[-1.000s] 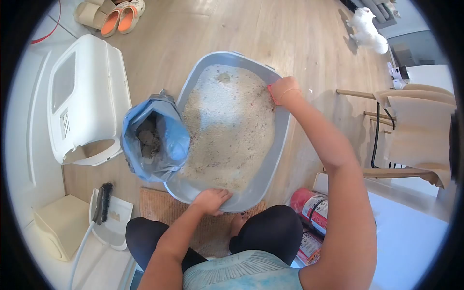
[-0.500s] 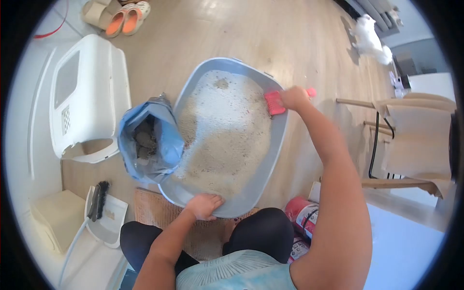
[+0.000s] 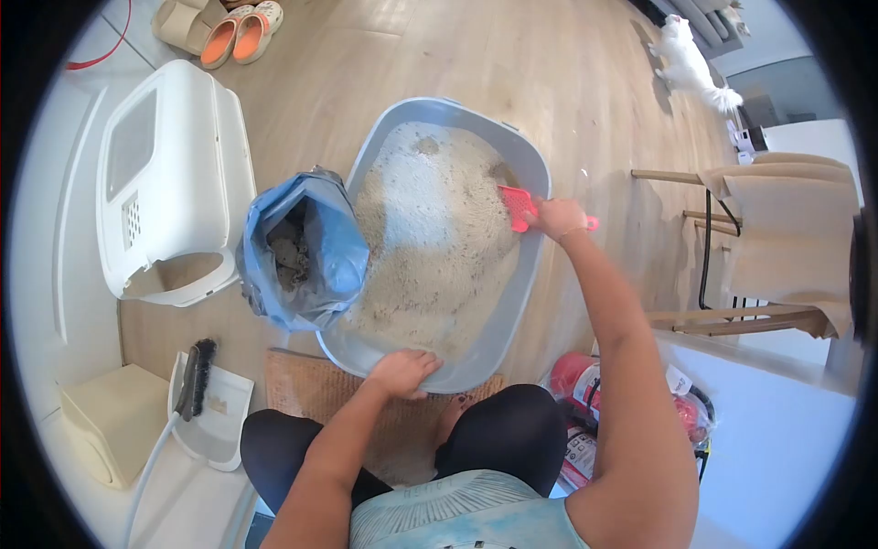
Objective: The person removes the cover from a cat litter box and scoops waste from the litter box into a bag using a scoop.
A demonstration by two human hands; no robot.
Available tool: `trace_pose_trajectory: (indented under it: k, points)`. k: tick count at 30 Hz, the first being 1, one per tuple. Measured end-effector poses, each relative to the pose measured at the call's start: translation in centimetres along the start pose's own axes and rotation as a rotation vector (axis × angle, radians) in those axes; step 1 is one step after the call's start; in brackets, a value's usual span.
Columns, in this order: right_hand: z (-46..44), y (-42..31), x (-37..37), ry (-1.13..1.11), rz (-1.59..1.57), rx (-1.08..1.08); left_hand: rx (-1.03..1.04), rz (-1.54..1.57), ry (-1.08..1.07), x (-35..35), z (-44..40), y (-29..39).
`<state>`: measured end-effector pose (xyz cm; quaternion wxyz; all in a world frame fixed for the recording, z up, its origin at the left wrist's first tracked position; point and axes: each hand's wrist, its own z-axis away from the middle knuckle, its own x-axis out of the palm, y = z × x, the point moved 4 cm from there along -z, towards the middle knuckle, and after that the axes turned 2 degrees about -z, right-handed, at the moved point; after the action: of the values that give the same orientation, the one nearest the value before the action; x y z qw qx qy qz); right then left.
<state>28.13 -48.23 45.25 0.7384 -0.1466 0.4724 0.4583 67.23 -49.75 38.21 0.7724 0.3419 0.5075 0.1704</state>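
A grey-blue litter box full of grainy litter stands on the floor in front of me. My right hand is closed round the handle of a pink litter scoop, whose slotted blade is at the litter by the right wall. At the near rim, my left hand grips the edge of the box, fingers over the inner side. Against the box's left side stands an open blue bag with dark grey clumps inside; it covers part of the rim.
A white litter box hood lies at the left. Below it are a beige bin, a brush and a dustpan. A white cat is at the far right, near a chair. Fire extinguishers stand by my right knee.
My right hand has moved the scoop slightly downward along the box's right side, and its blade has turned. A darker patch shows in the litter above it. The left hand still holds the rim.
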Motion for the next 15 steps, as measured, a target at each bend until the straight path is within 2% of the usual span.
trace_pose_trajectory:
  k: [6, 8, 9, 11, 15]
  points:
    - [4.0, -4.3, 0.2, 0.04, 0.021, -0.015, -0.008, -0.032, -0.031, -0.5, -0.4, 0.1]
    - [5.6, -5.7, 0.4, 0.196, 0.084, -0.085, -0.014, -0.066, 0.003, -0.7, -0.4, 0.4]
    - [6.2, -6.3, 0.3, 0.203, 0.076, -0.087, -0.02, -0.075, -0.001, -0.9, -0.3, 0.4]
    - [7.8, -7.3, -0.7, 0.443, 0.072, -0.082, -0.025, -0.093, -0.005, -0.9, -0.4, 0.6]
    - [9.2, -7.7, -0.9, 0.57, 0.051, -0.057, -0.105, -0.129, -0.069, -0.5, -0.5, 0.6]
